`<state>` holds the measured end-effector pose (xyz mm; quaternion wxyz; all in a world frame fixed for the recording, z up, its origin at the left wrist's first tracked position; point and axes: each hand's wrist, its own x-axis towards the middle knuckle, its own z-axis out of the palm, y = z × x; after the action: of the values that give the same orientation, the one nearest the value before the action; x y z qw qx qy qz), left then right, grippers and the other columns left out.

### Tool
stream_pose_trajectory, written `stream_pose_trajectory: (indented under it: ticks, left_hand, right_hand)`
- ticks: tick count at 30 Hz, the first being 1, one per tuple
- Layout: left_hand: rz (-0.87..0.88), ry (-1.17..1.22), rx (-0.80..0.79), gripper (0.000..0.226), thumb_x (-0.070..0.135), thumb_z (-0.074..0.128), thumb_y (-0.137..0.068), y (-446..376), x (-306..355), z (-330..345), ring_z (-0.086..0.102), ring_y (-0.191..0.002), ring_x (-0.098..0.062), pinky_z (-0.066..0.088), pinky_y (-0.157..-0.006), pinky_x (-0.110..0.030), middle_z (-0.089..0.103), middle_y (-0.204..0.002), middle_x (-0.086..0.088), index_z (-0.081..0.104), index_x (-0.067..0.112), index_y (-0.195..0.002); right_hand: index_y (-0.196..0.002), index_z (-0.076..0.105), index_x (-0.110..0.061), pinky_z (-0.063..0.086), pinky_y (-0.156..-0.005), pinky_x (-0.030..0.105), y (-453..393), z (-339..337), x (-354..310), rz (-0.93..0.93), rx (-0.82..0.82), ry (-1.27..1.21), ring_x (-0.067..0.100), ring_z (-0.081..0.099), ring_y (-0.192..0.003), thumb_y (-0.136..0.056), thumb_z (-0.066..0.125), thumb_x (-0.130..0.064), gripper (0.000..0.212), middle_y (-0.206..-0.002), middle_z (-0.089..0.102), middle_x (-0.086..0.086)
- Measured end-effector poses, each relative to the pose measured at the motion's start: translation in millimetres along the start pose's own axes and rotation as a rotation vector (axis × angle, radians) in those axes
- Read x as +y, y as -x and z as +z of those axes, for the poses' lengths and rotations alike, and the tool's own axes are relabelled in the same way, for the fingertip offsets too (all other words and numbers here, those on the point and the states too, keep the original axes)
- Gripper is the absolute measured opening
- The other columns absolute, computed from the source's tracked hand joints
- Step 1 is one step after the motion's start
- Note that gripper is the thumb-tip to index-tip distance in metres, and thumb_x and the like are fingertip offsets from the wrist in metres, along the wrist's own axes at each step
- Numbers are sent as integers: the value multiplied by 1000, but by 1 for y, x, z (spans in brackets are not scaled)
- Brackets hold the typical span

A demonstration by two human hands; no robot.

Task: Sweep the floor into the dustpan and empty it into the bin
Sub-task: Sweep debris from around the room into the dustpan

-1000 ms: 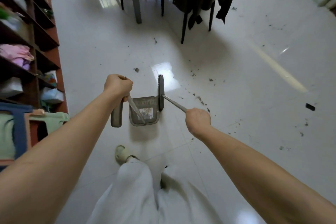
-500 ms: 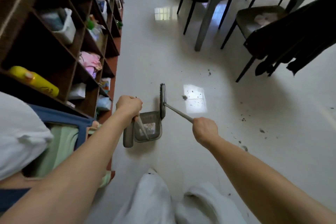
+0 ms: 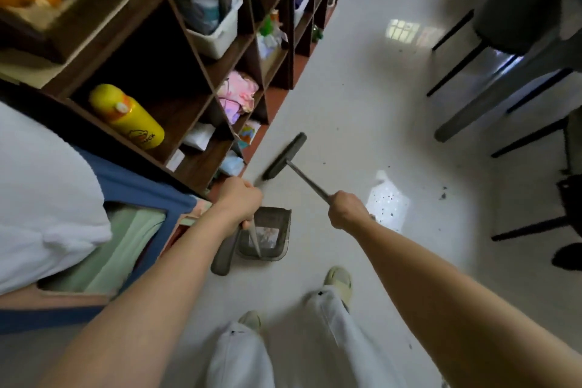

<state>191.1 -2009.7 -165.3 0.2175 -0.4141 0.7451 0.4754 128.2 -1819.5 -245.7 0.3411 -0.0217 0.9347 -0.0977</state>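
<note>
Both hands grip: left (image 3: 241,198) dustpan (image 3: 266,235), right (image 3: 346,209) broom (image 3: 285,156), over speckled white floor (image 3: 362,123).

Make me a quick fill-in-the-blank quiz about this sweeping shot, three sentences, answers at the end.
1. The left hand grips the handle of the ____.
2. The right hand holds the handle of the ____.
3. The bottle lying on the wooden shelf is ____ in colour.

Missing words: dustpan; broom; yellow.
</note>
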Motion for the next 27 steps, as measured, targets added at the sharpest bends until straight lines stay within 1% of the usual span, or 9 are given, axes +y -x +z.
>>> stream_pose_trajectory:
  ticks: [4,6,9,12,17,19,23,25,27]
  left_hand:
    - [-17,-2,42,18,4,48,-89,-16,33,9,58,-63,-26,55,-62,-38,62,-84,-16,65,6,-94]
    - [-38,4,50,19,2,46,-90,-19,46,16,54,-49,-20,49,-49,-28,58,-75,-12,64,5,-94]
    - [-90,73,84,24,2,43,-93,-24,66,30,39,-40,-16,28,-34,-15,50,-70,-9,63,-3,-105]
    - [-104,95,91,28,4,42,-94,-30,87,43,39,-43,-16,28,-32,-13,55,-82,-12,61,-5,-113]
    - [-110,86,101,30,7,41,-92,-41,123,68,39,-46,-14,31,-33,-16,57,-89,-12,57,-1,-116]
    - [-88,50,94,28,7,42,-91,-43,133,81,41,-46,-16,33,-35,-19,57,-85,-11,59,0,-112]
    - [-26,-33,74,21,6,47,-89,-44,148,105,45,-45,-21,39,-45,-25,62,-87,-15,59,0,-105]
    - [10,-90,55,14,6,48,-89,-39,156,124,44,-46,-22,39,-46,-25,58,-79,-14,60,1,-95]
    - [50,-164,51,13,6,48,-90,-34,158,136,43,-45,-23,38,-44,-25,50,-68,-11,54,5,-78]
  right_hand:
    - [-122,59,-11,45,-65,28,-55,-11,-17,-140,-130,113,24,53,-77,-89,41,-5,38,-82,53,4]
    - [-122,58,-11,47,-64,30,-71,-10,-24,-188,-199,155,24,55,-75,-89,40,-5,38,-76,49,3]
    - [-122,57,-10,45,-68,30,-87,-10,-25,-230,-257,230,26,58,-85,-88,42,-2,38,-97,60,8]
    - [-125,55,-11,44,-71,30,-105,-15,-13,-242,-245,290,27,60,-101,-89,43,-3,40,-112,60,9]
    - [-129,52,-10,47,-81,32,-125,-38,6,-196,-204,232,27,59,-106,-91,39,-3,40,-116,60,9]
    - [-129,51,-8,47,-79,31,-129,-48,23,-129,-204,184,27,60,-105,-93,38,-5,39,-111,59,10]
    - [-132,47,-7,49,-72,31,-125,-66,67,23,-251,110,27,62,-88,-92,36,-4,42,-74,45,6]
    - [-134,46,-8,50,-71,31,-111,-69,96,87,-262,86,21,56,-71,-92,36,-4,44,-72,43,5]
    - [-134,45,-8,53,-75,32,-98,-63,114,125,-272,62,22,54,-73,-91,36,-4,44,-74,42,5]
